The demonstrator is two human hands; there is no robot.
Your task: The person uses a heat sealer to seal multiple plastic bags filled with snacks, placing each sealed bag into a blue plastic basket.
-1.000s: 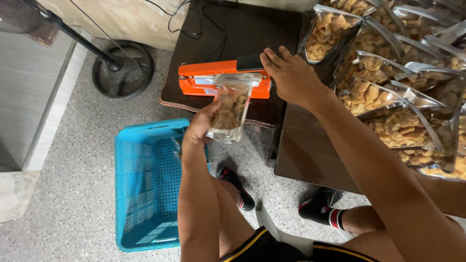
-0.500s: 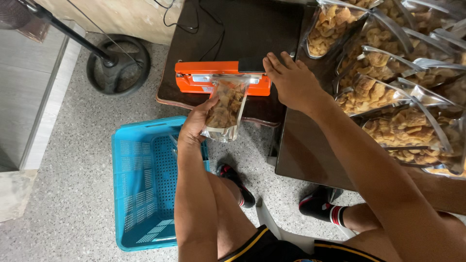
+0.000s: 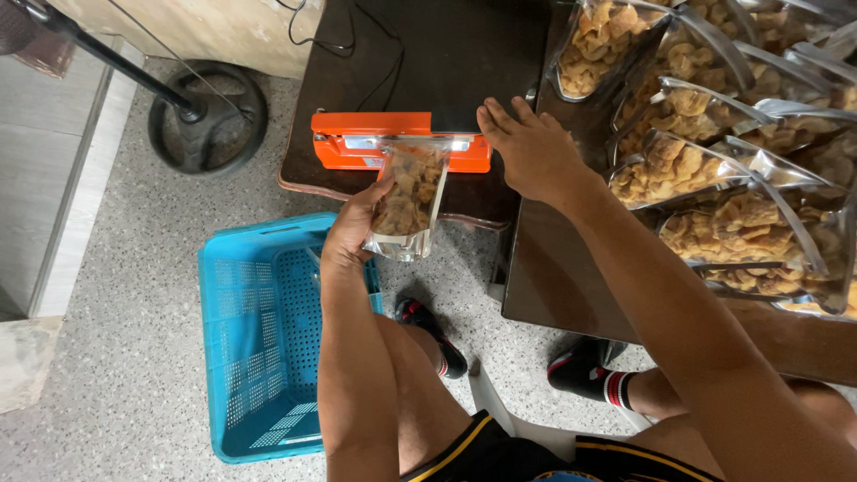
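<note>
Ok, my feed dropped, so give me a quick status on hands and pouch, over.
Left hand grips snack pouch, top in orange sealer. Right hand flat beside sealer's end. Nothing blocking.

Both arms bare from shoulder to wrist; no sleeves, watch, rings or gloves visible. Left hand (image 3: pixel 353 236) and right hand (image 3: pixel 533 153) bare, fingers (image 3: pixel 496 116) uncovered, nails short.

Shorts (image 3: pixel 500 451): black, with a thin yellow stripe running along the hem; a second yellow line near the frame bottom. A scrap of blue fabric shows at the lower edge.

Legs bare from shorts to ankles.

Left shoe (image 3: pixel 430 335): black, red trim at the opening.

Right shoe (image 3: pixel 578 370): black, red accent. Sock (image 3: pixel 616 388) above it: black with red and white bands.
</note>
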